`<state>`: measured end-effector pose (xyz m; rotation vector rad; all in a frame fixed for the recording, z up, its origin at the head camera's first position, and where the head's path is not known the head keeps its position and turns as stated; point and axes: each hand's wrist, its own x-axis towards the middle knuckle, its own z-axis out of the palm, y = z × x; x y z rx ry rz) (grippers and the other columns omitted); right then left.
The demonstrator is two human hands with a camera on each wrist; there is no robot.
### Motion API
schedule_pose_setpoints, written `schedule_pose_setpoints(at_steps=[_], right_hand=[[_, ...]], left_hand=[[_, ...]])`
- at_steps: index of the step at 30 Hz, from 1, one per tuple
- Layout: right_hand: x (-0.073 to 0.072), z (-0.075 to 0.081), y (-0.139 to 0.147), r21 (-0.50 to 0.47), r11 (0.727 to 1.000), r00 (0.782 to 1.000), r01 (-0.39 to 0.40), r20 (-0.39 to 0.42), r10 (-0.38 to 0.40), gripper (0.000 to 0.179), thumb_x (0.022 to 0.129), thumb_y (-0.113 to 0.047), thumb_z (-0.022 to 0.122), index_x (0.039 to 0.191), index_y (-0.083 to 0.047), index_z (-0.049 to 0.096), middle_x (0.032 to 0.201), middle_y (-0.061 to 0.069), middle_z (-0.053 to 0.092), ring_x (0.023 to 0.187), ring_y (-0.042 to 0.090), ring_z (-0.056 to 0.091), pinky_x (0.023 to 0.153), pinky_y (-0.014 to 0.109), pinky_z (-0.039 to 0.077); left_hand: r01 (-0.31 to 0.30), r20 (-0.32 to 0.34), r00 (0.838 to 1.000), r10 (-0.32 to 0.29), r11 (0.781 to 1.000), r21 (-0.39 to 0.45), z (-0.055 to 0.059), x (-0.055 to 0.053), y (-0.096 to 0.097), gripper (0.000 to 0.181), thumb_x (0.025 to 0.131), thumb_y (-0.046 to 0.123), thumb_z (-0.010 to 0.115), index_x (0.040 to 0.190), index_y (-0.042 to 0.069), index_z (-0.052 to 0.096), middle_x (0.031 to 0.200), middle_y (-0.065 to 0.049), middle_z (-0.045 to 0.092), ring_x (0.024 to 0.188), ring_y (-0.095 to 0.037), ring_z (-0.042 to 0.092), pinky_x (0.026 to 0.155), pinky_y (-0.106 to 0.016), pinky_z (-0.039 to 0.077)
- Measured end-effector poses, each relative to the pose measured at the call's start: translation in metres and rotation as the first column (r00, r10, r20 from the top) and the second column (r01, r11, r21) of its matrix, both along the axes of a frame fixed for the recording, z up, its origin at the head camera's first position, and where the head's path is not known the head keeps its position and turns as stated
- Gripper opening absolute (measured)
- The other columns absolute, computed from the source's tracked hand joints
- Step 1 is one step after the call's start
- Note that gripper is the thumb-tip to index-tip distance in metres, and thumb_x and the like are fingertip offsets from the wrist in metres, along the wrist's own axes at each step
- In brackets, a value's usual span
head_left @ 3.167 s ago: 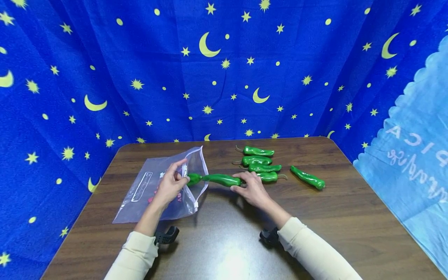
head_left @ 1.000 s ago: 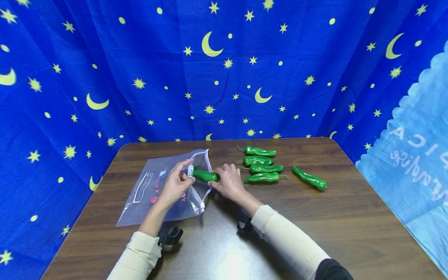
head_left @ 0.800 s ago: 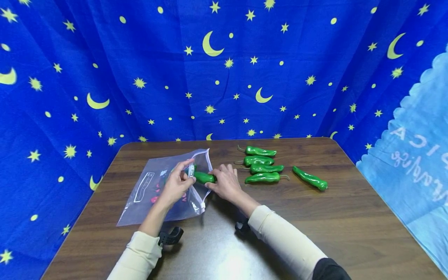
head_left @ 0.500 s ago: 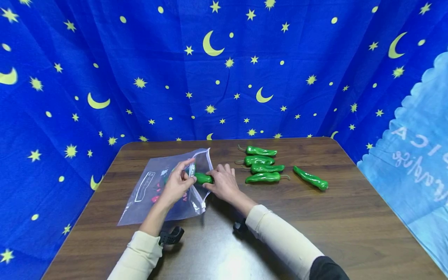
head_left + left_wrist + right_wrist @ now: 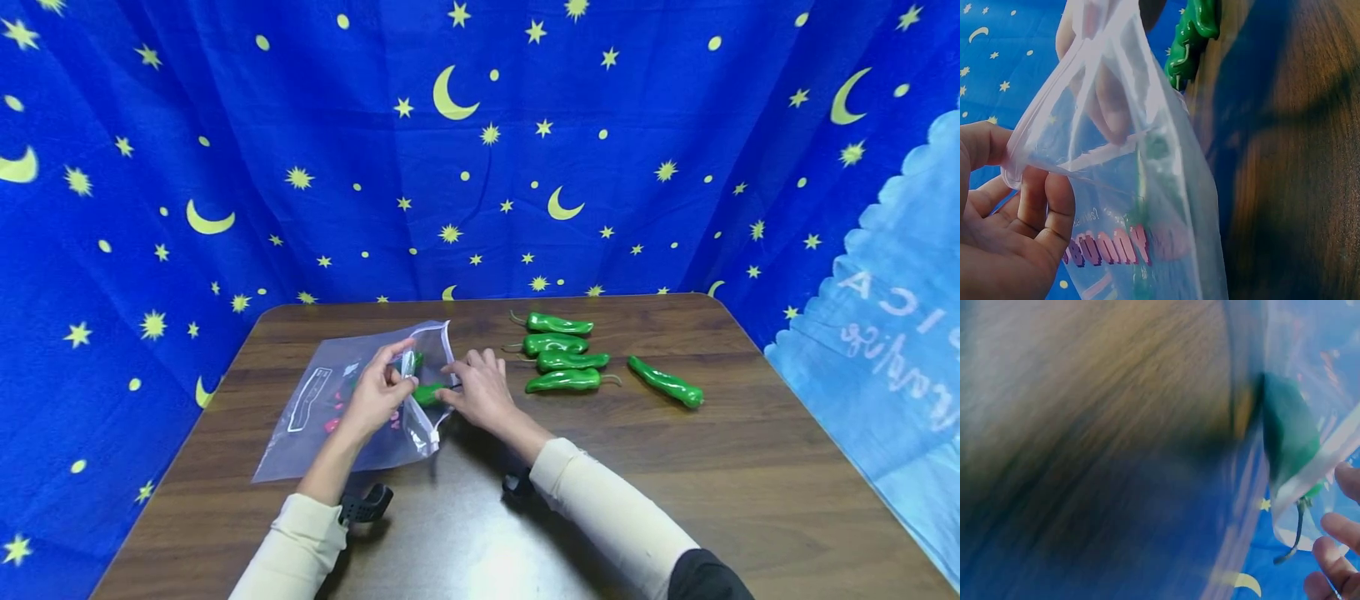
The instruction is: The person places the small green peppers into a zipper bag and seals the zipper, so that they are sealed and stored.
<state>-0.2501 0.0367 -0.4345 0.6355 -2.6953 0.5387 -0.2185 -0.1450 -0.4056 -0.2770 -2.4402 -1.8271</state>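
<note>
A clear zip bag (image 5: 300, 446) with pink lettering lies on the table's left side, its mouth facing right. My left hand (image 5: 372, 396) pinches the upper lip of that mouth between thumb and fingers; the left wrist view shows the hand (image 5: 1019, 240) lifting the plastic (image 5: 1175, 181). Just inside the mouth lies a green pepper (image 5: 427, 395), and another pepper (image 5: 412, 361) shows behind it. My right hand (image 5: 482, 390) is at the opening with loosely bent fingers. In the right wrist view the fingertips (image 5: 1332, 556) are apart from the pepper (image 5: 1290, 428), whose stem (image 5: 1300, 528) pokes past the bag's edge.
Several green peppers (image 5: 564, 381) lie in a row right of the bag. A single pepper (image 5: 665, 382) sits farther right on the wooden table (image 5: 637, 492). A blue star-patterned curtain (image 5: 495, 192) stands behind the table, with a light blue cloth (image 5: 892, 350) at right.
My right hand has moved left, sliding the pepper into the bag's mouth, and its fingers have loosened from it. My left hand keeps pinching the bag's lip.
</note>
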Motion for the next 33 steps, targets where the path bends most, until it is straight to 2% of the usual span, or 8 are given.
schedule_pose_setpoints(at_steps=[9, 19, 23, 30, 33], right_hand=[[0.003, 0.005, 0.023, -0.134, 0.991, 1.000, -0.010, 0.011, 0.011, 0.037, 0.076, -0.039, 0.074, 0.105, -0.017, 0.071, 0.093, 0.003, 0.060, 0.090, 0.023, 0.046, 0.079, 0.039, 0.034], [0.006, 0.002, 0.053, -0.201, 0.979, 1.000, 0.021, 0.007, -0.020, 0.035, 0.074, -0.035, 0.077, 0.103, -0.016, 0.071, 0.091, 0.005, 0.060, 0.089, 0.023, 0.046, 0.076, 0.037, 0.035], [0.006, 0.000, 0.064, -0.213, 0.976, 0.999, 0.039, 0.021, -0.035, 0.036, 0.074, -0.034, 0.077, 0.104, -0.015, 0.070, 0.094, 0.005, 0.061, 0.089, 0.023, 0.047, 0.076, 0.036, 0.035], [0.003, -0.004, 0.082, -0.223, 0.972, 0.996, 0.078, 0.056, -0.067, 0.035, 0.075, -0.033, 0.077, 0.105, -0.014, 0.069, 0.097, 0.005, 0.062, 0.093, 0.025, 0.048, 0.078, 0.037, 0.035], [0.001, -0.005, 0.088, -0.223, 0.971, 0.995, 0.090, 0.067, -0.077, 0.035, 0.076, -0.033, 0.076, 0.106, -0.015, 0.069, 0.099, 0.006, 0.063, 0.093, 0.025, 0.048, 0.078, 0.037, 0.035]], left_hand=[[-0.018, 0.007, 1.000, 0.018, 1.000, -0.013, -0.002, -0.003, -0.003, 0.061, 0.083, -0.002, 0.059, 0.140, 0.013, 0.043, 0.073, -0.003, 0.044, 0.050, -0.005, 0.043, 0.037, -0.026, 0.042], [-0.025, -0.001, 1.000, 0.025, 1.000, -0.010, -0.003, -0.002, -0.003, 0.061, 0.083, -0.002, 0.059, 0.140, 0.010, 0.043, 0.070, -0.002, 0.044, 0.051, -0.005, 0.043, 0.037, -0.021, 0.039], [-0.028, 0.028, 0.999, 0.028, 1.000, -0.010, 0.002, 0.000, -0.001, 0.062, 0.083, -0.003, 0.059, 0.141, 0.010, 0.042, 0.072, -0.003, 0.044, 0.053, -0.005, 0.043, 0.038, -0.019, 0.038], [-0.032, 0.038, 0.999, 0.033, 0.999, -0.038, 0.021, 0.013, 0.004, 0.060, 0.083, -0.006, 0.056, 0.141, 0.002, 0.039, 0.071, -0.003, 0.043, 0.053, -0.003, 0.041, 0.041, -0.016, 0.037], [-0.034, 0.037, 0.999, 0.036, 0.999, -0.031, 0.020, 0.012, 0.003, 0.061, 0.083, -0.006, 0.057, 0.141, 0.003, 0.039, 0.070, -0.003, 0.043, 0.053, -0.004, 0.041, 0.041, -0.017, 0.037]])
